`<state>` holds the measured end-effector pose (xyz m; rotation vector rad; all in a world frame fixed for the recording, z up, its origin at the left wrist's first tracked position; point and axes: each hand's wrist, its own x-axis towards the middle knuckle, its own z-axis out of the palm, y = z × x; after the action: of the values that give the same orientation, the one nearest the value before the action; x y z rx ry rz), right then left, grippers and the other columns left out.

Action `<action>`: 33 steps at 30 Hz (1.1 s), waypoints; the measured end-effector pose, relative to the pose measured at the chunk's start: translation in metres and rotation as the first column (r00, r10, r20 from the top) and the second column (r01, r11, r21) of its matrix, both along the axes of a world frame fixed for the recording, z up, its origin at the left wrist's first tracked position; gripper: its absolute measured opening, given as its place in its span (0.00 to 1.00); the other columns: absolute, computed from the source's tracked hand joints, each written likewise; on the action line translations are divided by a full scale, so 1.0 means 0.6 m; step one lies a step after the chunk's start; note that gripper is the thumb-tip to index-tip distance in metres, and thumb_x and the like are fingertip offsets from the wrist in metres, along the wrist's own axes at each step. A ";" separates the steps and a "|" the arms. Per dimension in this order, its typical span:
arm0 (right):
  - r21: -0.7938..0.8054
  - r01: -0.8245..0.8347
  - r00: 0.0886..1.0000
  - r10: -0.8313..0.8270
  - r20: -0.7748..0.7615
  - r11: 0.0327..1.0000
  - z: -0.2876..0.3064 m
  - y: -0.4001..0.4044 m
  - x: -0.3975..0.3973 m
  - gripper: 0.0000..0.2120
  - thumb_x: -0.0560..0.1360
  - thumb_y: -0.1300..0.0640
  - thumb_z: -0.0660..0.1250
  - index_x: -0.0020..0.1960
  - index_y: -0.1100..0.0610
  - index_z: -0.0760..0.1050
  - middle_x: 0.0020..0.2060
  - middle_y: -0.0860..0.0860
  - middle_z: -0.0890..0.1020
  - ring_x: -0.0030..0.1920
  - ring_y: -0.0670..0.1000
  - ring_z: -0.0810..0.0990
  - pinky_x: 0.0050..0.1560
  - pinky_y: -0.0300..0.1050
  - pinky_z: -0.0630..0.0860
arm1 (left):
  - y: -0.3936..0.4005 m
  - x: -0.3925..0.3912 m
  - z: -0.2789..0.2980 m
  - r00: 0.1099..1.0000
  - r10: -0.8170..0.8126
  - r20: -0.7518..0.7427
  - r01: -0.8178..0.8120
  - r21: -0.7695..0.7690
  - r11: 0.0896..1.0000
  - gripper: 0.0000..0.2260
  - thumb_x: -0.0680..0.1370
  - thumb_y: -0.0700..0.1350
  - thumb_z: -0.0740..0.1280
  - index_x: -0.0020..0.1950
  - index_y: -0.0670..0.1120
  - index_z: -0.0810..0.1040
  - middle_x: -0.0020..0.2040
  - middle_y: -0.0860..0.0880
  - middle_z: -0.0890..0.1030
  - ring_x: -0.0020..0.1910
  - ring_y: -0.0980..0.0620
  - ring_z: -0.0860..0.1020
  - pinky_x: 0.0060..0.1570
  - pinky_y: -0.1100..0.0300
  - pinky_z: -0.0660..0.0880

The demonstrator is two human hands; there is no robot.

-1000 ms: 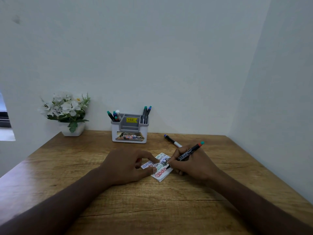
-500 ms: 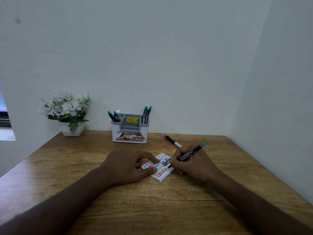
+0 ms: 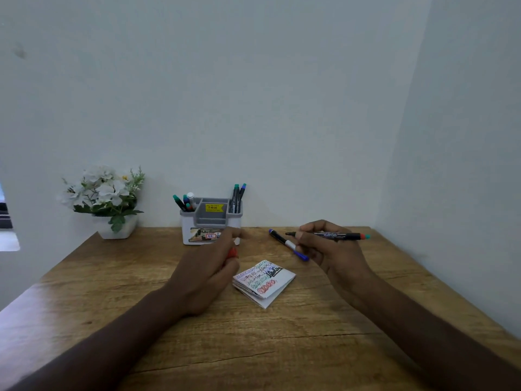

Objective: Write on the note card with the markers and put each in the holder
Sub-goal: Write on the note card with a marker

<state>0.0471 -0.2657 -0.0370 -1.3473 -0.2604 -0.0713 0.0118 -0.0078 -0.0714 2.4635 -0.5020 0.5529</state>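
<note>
The folded note card (image 3: 271,286), covered in coloured scribbles, lies free on the wooden table (image 3: 253,348) between my hands. My right hand (image 3: 332,252) grips a black marker (image 3: 338,235) held level above the table, its bare tip pointing left and its red and teal end to the right. My left hand (image 3: 205,272) is raised left of the card, its fingers blurred, with a small red cap (image 3: 233,253) pinched in them. The white and grey holder (image 3: 211,221) stands at the back with several markers in its two side pockets.
A purple-capped marker (image 3: 287,244) lies on the table under my right hand's fingers. A white pot of white flowers (image 3: 110,204) stands at the back left. Walls close the table off behind and on the right.
Both hands have come off the note card. The right hand lifted the black marker away and turned it level; the left hand rose toward the holder, showing the red cap.
</note>
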 end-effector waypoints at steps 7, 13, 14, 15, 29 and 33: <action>0.128 -0.065 0.998 0.066 -0.004 0.990 0.000 0.004 -0.004 0.12 0.80 0.71 0.63 0.49 0.69 0.85 0.45 0.64 0.88 0.47 0.57 0.88 0.50 0.46 0.88 | -0.009 0.006 -0.009 0.985 -0.166 -0.050 0.169 0.054 0.984 0.13 0.86 0.39 0.58 0.64 0.57 0.70 0.57 0.62 0.76 0.58 0.60 0.75 0.54 0.70 0.71; 0.008 -0.116 0.991 0.115 0.068 0.993 -0.012 0.017 -0.013 0.09 0.78 0.71 0.70 0.45 0.60 0.86 0.42 0.63 0.87 0.41 0.57 0.87 0.46 0.45 0.86 | -0.007 0.011 -0.005 0.985 -0.161 0.064 0.160 0.011 0.987 0.12 0.86 0.44 0.61 0.65 0.59 0.74 0.54 0.74 0.78 0.52 0.64 0.79 0.49 0.72 0.73; 0.000 -0.114 0.990 0.113 0.085 0.994 -0.013 0.017 -0.013 0.09 0.77 0.70 0.72 0.44 0.59 0.86 0.41 0.63 0.87 0.41 0.58 0.87 0.46 0.46 0.86 | -0.008 0.011 -0.005 0.985 -0.162 0.059 0.162 0.011 0.987 0.11 0.86 0.46 0.61 0.65 0.59 0.75 0.52 0.71 0.80 0.51 0.63 0.80 0.48 0.71 0.74; -0.002 -0.109 0.989 0.108 0.097 0.994 -0.013 0.017 -0.013 0.07 0.77 0.69 0.72 0.44 0.60 0.85 0.41 0.63 0.86 0.41 0.58 0.87 0.46 0.46 0.86 | -0.009 0.012 -0.004 0.986 -0.160 0.047 0.159 0.012 0.987 0.10 0.85 0.49 0.60 0.64 0.58 0.77 0.51 0.69 0.81 0.50 0.62 0.80 0.48 0.69 0.75; -0.115 -0.089 0.988 0.102 0.114 0.989 -0.020 0.013 -0.006 0.05 0.75 0.69 0.74 0.44 0.61 0.86 0.39 0.59 0.86 0.41 0.57 0.85 0.46 0.48 0.83 | -0.012 0.015 -0.003 0.991 -0.133 0.009 0.133 0.015 0.991 0.14 0.83 0.57 0.56 0.62 0.58 0.78 0.49 0.67 0.82 0.49 0.65 0.80 0.48 0.70 0.74; -0.227 -0.079 0.982 0.115 0.147 0.971 -0.021 0.011 -0.008 0.03 0.74 0.66 0.77 0.48 0.62 0.88 0.40 0.56 0.88 0.41 0.53 0.87 0.45 0.43 0.84 | -0.010 0.015 -0.005 0.993 -0.118 0.029 0.117 0.037 0.992 0.13 0.85 0.52 0.60 0.67 0.58 0.79 0.50 0.66 0.80 0.50 0.66 0.78 0.46 0.73 0.70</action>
<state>0.0425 -0.2588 -0.0497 -1.5497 -0.4805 -0.0693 0.0210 -0.0138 -0.0745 2.4433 -0.6701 0.5395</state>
